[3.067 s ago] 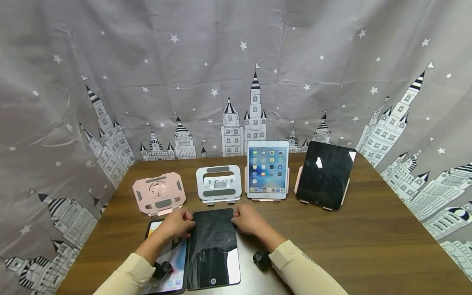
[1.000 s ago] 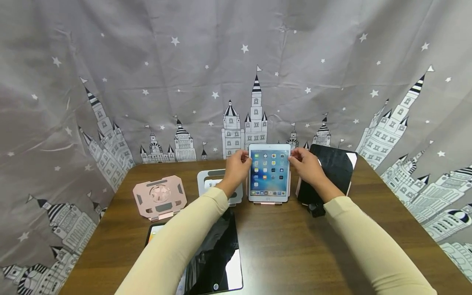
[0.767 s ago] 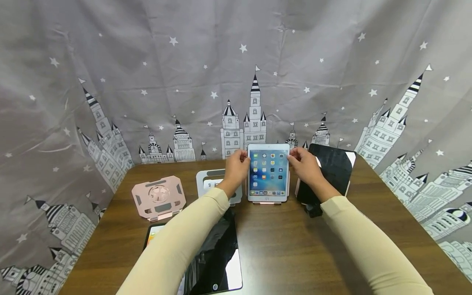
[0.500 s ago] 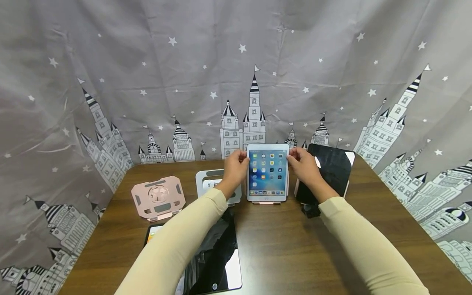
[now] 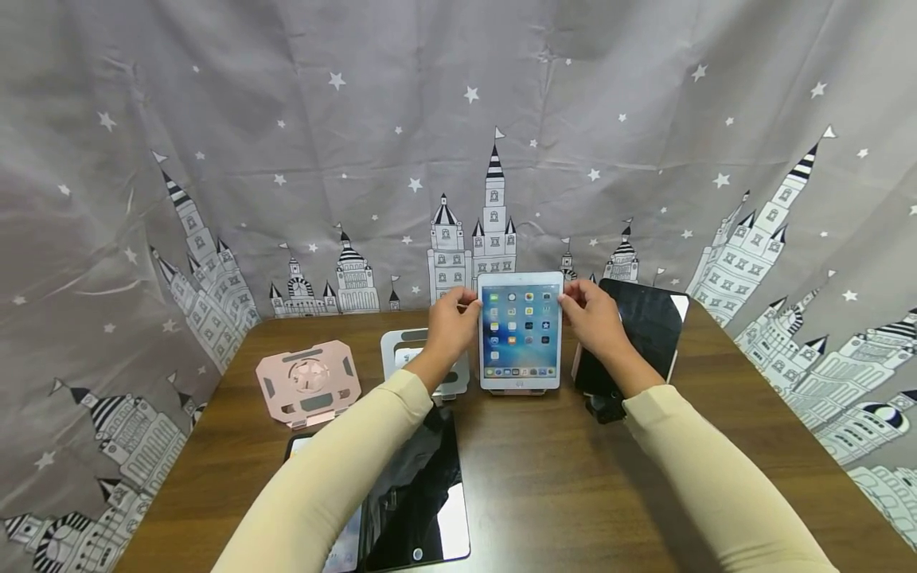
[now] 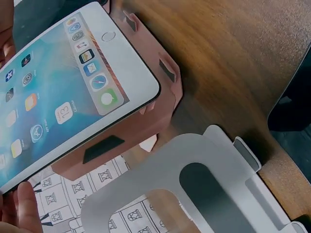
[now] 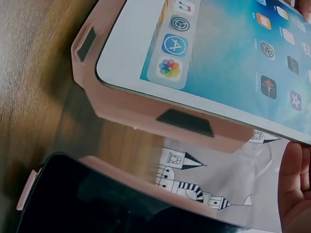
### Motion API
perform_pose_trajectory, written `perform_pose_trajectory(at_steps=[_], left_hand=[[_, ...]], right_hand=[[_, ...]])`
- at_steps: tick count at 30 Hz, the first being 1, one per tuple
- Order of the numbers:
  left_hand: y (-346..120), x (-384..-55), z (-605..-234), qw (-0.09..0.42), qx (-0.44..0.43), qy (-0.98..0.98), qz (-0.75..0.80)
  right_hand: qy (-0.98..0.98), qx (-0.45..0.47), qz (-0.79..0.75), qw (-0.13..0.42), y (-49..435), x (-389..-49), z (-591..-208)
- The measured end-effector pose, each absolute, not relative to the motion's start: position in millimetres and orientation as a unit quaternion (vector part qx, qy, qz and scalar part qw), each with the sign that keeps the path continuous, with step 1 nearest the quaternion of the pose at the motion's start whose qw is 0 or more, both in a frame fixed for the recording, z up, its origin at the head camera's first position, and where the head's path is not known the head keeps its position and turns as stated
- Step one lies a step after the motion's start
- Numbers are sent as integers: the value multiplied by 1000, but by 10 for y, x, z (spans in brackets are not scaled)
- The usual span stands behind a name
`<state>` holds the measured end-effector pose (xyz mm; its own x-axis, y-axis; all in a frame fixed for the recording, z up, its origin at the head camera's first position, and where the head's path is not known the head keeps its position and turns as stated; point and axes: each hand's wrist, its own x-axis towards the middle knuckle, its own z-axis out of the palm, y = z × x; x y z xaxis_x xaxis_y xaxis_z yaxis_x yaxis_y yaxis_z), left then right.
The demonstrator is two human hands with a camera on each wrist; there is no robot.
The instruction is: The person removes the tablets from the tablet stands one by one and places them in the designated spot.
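Observation:
A white tablet [image 5: 520,330] with its screen lit is held upright at the back of the table. My left hand [image 5: 451,330] pinches its left edge, and my right hand [image 5: 591,318] pinches the right edge. In the left wrist view the tablet's lower corner sits apart from the pink stand [image 6: 129,128] behind it. The right wrist view also shows the pink stand's padded edge jutting out past the tablet. Some of my fingers are hidden behind the tablet.
Right of the hands, a black tablet [image 5: 648,318] leans on another pink stand. A grey-white stand [image 5: 394,346] and a pink stand [image 5: 308,382] stand at left. A black tablet [image 5: 415,501] and a lit tablet [image 5: 344,549] lie flat, partly under my left sleeve.
My hands have gone from the flat black tablet to the white tablet and taken hold of its sides. Since half a second ago the white tablet has risen slightly off its stand.

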<state>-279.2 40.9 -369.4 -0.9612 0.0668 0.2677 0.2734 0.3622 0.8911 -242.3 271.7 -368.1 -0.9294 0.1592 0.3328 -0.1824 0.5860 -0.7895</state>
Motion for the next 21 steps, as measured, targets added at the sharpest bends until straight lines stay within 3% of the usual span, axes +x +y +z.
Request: perform_pose_trajectory(at_steps=[5,21], left_hand=[[344,-2736,-3703,98,-103,-818,-558],[231,-2543,-3772,41,-82,-781,-618]], right_hand=[[-873,13,453,179,2676,-2348,-3675],[-870,-2,469,151,2616,-2171,-3760]])
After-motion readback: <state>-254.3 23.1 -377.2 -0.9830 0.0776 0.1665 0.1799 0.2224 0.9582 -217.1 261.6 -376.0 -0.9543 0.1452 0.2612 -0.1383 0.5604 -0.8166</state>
